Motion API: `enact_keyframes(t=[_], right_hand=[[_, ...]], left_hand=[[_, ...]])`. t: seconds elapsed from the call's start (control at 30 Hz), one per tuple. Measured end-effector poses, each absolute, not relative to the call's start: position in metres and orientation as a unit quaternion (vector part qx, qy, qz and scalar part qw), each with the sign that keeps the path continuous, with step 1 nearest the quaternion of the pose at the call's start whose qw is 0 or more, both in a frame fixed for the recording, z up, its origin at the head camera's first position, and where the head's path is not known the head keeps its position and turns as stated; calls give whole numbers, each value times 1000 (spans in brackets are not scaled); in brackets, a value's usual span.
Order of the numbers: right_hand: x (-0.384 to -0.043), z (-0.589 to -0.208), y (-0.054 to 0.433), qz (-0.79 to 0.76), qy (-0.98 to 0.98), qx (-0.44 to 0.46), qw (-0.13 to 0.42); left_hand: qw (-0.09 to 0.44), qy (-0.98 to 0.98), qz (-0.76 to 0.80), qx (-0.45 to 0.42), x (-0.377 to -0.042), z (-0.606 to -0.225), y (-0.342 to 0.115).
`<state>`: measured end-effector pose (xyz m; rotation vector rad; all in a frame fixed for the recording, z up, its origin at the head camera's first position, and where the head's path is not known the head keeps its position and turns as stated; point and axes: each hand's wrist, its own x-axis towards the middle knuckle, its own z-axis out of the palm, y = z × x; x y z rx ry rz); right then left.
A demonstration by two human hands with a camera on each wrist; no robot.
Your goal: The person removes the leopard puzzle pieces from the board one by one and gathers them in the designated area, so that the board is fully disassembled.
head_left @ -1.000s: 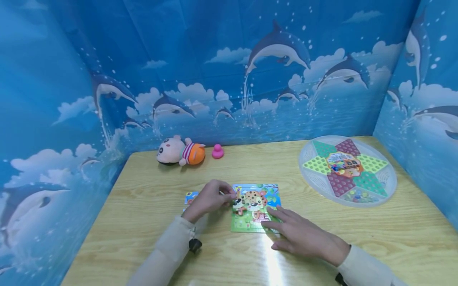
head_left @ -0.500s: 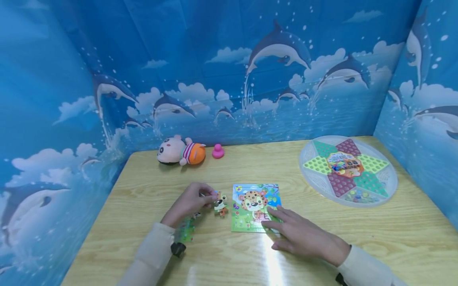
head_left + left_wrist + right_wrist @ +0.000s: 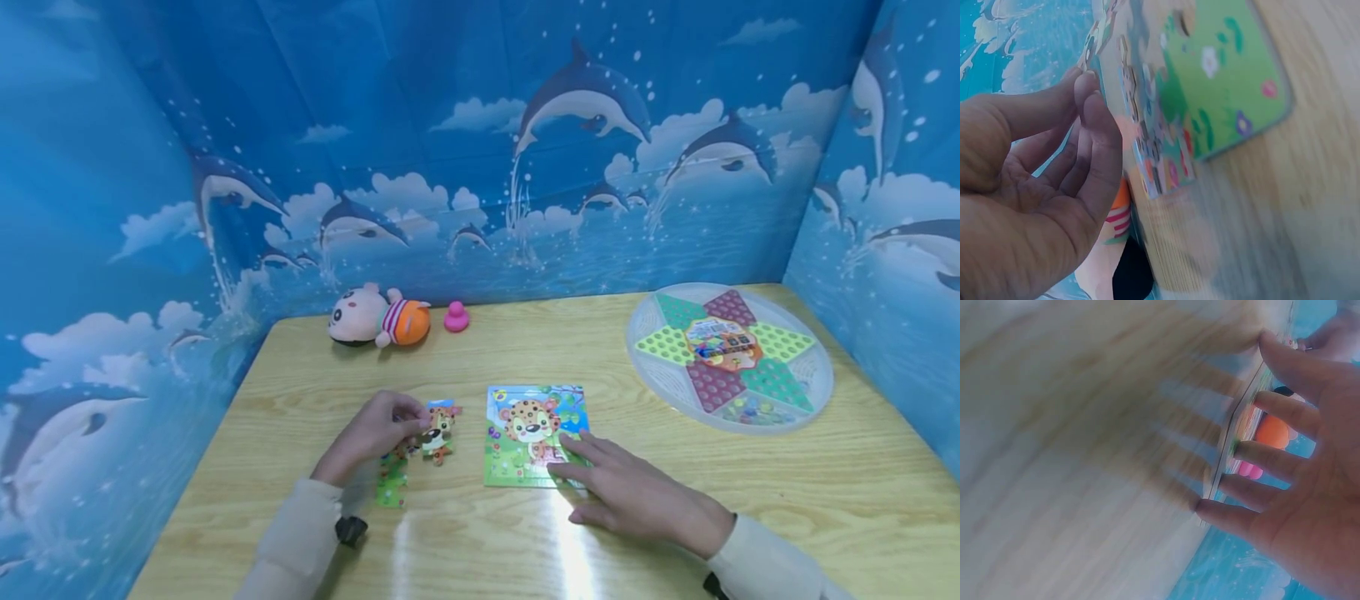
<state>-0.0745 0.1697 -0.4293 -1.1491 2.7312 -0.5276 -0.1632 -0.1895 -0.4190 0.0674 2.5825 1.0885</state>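
In the head view a square jigsaw board [image 3: 517,471] with a leopard picture lies mid-table. My right hand [image 3: 633,492] rests spread over its right side, fingertips on the edge; in the right wrist view the straight fingers [image 3: 1272,459] meet the board's edge. Left of the board, my left hand [image 3: 375,433] pinches a joined section of jigsaw pieces [image 3: 441,432] showing part of a leopard's face. The left wrist view has thumb and fingertips [image 3: 1088,87] together on its edge. Another strip of green jigsaw pieces [image 3: 392,483] lies by the left hand, partly hidden beneath it.
At the back left lies a plush doll [image 3: 382,317] in a striped top, beside a small pink knobbed toy [image 3: 456,317]. A round Chinese checkers board [image 3: 787,400] with marbles stands at the right. A dolphin-print cloth [image 3: 450,125] hangs around the table.
My left hand has carried the pinched jigsaw section leftward, off the board and toward the other strip. My right hand has stayed on the board.
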Motion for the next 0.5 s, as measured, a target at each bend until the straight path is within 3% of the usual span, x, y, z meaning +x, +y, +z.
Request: enact_keyframes(t=[0.5], right_hand=[[-74, -429, 170, -181, 904, -382, 67]], left_hand=[[175, 914, 365, 17, -160, -422, -194]])
